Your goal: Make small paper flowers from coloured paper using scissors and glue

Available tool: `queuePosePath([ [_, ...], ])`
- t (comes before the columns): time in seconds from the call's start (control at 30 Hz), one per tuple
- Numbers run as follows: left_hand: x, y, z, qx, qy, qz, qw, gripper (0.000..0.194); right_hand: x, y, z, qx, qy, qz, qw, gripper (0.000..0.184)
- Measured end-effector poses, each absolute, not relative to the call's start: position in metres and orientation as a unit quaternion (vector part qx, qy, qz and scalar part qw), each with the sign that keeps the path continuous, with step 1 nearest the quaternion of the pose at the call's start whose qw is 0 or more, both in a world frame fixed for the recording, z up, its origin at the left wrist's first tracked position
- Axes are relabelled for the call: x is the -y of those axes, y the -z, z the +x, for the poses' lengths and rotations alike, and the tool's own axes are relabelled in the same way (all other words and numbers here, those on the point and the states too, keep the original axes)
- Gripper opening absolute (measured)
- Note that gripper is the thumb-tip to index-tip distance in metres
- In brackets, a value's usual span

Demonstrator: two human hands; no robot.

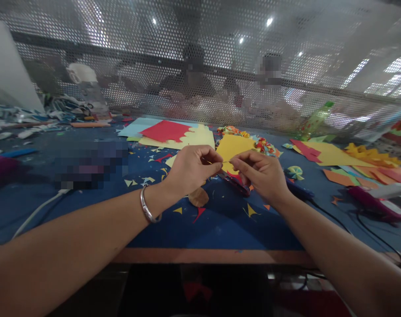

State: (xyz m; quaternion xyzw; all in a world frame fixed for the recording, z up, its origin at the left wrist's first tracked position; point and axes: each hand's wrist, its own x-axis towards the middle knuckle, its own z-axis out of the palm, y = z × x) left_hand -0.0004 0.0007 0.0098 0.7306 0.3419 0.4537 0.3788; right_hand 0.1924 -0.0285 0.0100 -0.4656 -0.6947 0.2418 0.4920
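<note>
Above the blue tabletop, my left hand (pixel 197 166) and my right hand (pixel 264 172) face each other with thumb and fingertips pinched. A small yellow piece of paper (pixel 226 163) seems to run between the fingertips; its outline merges with the yellow sheet (pixel 237 146) behind. Under the hands lies a pair of scissors (pixel 237 184) with dark red handles, partly covered by my right hand. A round brown disc (pixel 198 197) rests below my left wrist. Yellow and red paper scraps (pixel 250 211) are scattered around.
Red paper (pixel 167 131) tops pale sheets at the back, beside small folded paper pieces (pixel 263 145). Coloured sheets (pixel 336 154) and a purple device (pixel 379 202) with cables are right. A bottle (pixel 91 90) stands left. A perforated screen (pixel 220 53) closes the back; people sit beyond.
</note>
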Motion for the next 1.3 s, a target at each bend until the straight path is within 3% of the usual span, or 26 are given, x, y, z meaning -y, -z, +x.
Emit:
queuePosePath([
  [0.57,0.0015,-0.0088,0.0006,-0.340,-0.445,0.743,0.367,0.008,0.0284,-0.0100,0.1904,0.707,-0.260,-0.457,0.472,0.022],
  [0.87,0.0012,-0.0078,0.0015,-0.327,-0.435,0.721,0.430,0.012,0.0278,-0.0084,0.1924,0.713,-0.252,-0.454,0.471,0.020],
  [1.3,-0.0025,-0.0051,0.0003,-0.326,-0.416,0.729,0.435,0.012,0.0294,-0.0107,0.1912,0.711,-0.246,-0.464,0.468,0.020],
])
